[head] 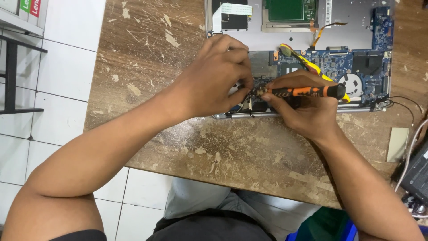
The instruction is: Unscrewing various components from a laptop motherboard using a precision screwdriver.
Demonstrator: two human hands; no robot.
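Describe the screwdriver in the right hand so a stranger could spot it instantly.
On the worn wooden table lies an opened laptop with a blue circuit board. At its near edge the right hand holds the screwdriver sideways. Its orange-and-black handle distinguishes it from the yellow tool behind.

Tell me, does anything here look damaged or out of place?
The wooden table is badly worn, its surface scratched and flaking in pale patches. The opened laptop lies with circuit board bare and thin black wires trailing off its right corner.

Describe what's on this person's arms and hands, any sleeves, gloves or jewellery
Both forearms are bare to above the elbow. The left hand and right hand wear no gloves, and no rings, watch or bracelet show. A dark short sleeve edge appears at the left upper arm, bottom of the picture.
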